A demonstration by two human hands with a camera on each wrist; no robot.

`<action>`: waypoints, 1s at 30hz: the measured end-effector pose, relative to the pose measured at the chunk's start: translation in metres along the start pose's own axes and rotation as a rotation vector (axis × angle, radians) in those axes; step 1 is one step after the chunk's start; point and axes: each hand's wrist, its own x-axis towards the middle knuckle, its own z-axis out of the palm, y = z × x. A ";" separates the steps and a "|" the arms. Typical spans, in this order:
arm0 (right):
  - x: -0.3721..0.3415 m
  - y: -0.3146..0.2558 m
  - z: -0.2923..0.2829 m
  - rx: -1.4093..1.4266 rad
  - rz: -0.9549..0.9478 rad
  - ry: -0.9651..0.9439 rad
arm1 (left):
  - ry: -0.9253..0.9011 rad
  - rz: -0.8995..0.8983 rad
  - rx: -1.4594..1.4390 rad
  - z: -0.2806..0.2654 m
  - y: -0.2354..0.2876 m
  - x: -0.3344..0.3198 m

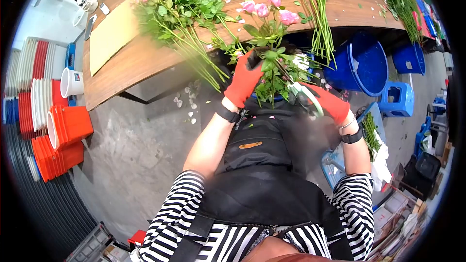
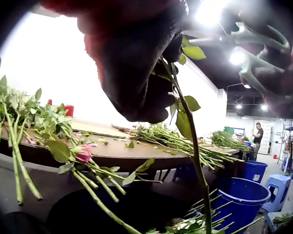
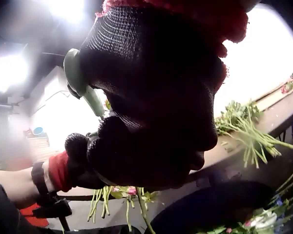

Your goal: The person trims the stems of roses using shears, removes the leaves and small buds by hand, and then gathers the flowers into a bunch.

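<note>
Wooden table (image 1: 357, 8) beyond, leafy rose stem (image 2: 195, 151) between gloved hands (image 1: 244, 81) (image 1: 324, 101).

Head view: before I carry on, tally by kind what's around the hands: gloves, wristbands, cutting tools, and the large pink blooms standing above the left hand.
Gloves: 2
Black wristbands: 2
Shears: 1
Large pink blooms: 4
Total: 9

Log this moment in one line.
left hand: grips leafy stem | right hand: holds green-handled cutter | flower bunches: on table
</note>
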 end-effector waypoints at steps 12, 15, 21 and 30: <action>0.034 0.109 0.029 0.472 0.080 -0.082 | 0.249 -0.020 0.101 -0.017 -0.027 0.002; 0.039 0.103 0.029 0.369 0.040 -0.047 | 0.238 -0.002 0.117 -0.017 -0.034 0.004; 0.045 0.102 0.027 0.316 0.270 -0.044 | 0.160 0.021 0.140 -0.011 -0.014 0.002; -0.013 0.027 0.029 0.182 0.094 0.168 | 0.154 0.104 0.019 -0.003 0.011 -0.002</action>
